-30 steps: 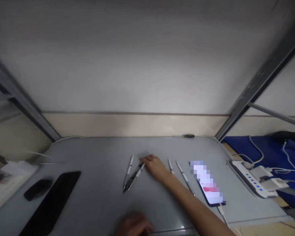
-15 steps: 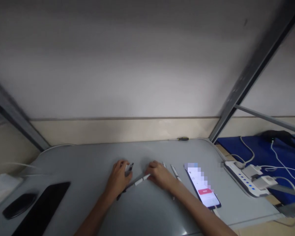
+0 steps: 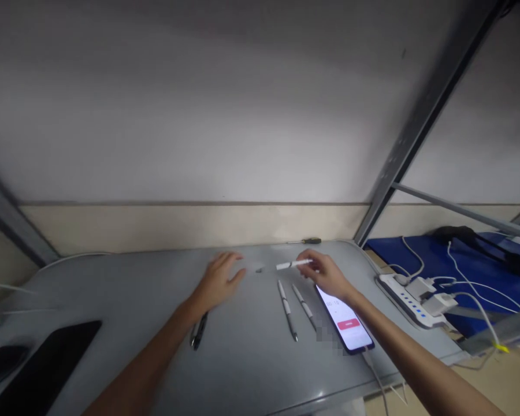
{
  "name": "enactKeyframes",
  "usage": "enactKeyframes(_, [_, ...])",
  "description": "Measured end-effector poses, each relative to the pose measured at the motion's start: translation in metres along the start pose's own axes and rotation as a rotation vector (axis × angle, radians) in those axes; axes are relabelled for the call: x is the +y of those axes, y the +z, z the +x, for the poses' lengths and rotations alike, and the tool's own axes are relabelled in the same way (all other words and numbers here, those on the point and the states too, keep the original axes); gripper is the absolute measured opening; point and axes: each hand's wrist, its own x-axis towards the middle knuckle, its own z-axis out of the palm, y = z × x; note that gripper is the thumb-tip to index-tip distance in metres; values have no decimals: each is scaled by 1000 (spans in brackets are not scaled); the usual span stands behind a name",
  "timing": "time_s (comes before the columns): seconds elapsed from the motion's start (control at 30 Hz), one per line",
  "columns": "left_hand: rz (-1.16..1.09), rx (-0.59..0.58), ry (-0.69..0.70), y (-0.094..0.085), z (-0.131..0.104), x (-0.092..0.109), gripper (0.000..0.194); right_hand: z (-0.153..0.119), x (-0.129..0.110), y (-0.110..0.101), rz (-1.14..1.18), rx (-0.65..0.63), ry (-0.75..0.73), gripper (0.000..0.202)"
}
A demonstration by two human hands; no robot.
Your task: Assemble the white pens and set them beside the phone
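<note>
Lifted off the grey desk (image 3: 251,358), a slim white plastic pen (image 3: 292,265), light and stiff, is pinched at its right end by the right hand (image 3: 327,274), while the left hand (image 3: 219,281) lies spread.

2 bare forearms, left hand (image 3: 219,281) and right hand (image 3: 327,273), no sleeves, rings or watch

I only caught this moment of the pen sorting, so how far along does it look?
Looks done: two white pens lie side by side left of the phone. In hand: the right hand holds a third white pen above the table. Probably left: dark pens lie under the left hand's wrist; that hand is open, flat on the table.
</note>
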Motion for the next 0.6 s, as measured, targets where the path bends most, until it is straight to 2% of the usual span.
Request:
enactKeyframes(0.13, [21, -66, 217, 12, 26, 38, 31, 18, 2, -2, 98, 44, -27, 25])
enactKeyframes(0.23, [170, -107, 260, 18, 41, 48, 25, 26, 4, -2, 71, 21, -34, 24])
enactKeyframes(0.33, [306, -150, 317, 17, 51, 42, 28, 28, 5, -7, -112, -59, -70, 24])
enactKeyframes(0.5, [364, -173, 369, 4, 56, 17, 27, 31, -1, -23, -495, -245, -171, 43])
enactKeyframes(0.6, [401, -178, 340, -2, 53, -1, 28, 25, -7, -38, -658, -334, -232, 29])
